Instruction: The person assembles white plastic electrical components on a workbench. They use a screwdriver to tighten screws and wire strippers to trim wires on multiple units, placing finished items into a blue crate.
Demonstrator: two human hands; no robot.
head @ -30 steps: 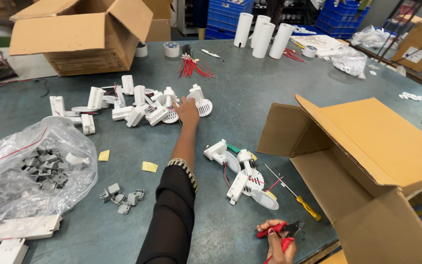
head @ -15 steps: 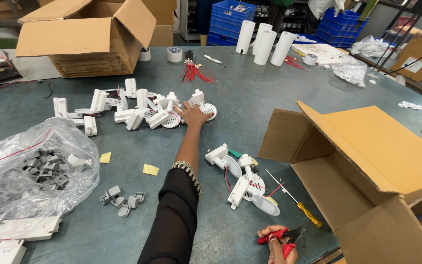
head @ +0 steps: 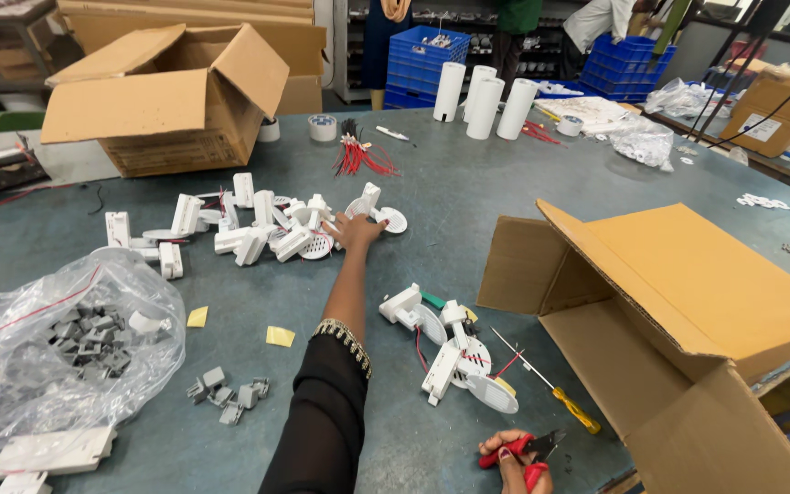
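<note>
Far out across the table, the left hand (head: 355,230) has its fingers spread loosely on a white round-faced fitting (head: 378,209), touching but not yet gripping it, with the heap of white fittings (head: 249,233) just left of the fingertips. Nearer, the right hand (head: 516,457) is curled tight around red-handled pliers (head: 530,448), probably kept ready, a yellow-handled screwdriver (head: 550,389) just beyond those fingers.

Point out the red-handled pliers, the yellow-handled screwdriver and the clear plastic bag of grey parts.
Red-handled pliers (head: 525,455), head view, on the red grip held in the right hand.
Yellow-handled screwdriver (head: 576,410), head view, on the yellow handle.
Clear plastic bag of grey parts (head: 25,366), head view, on the crumpled front film.
</note>
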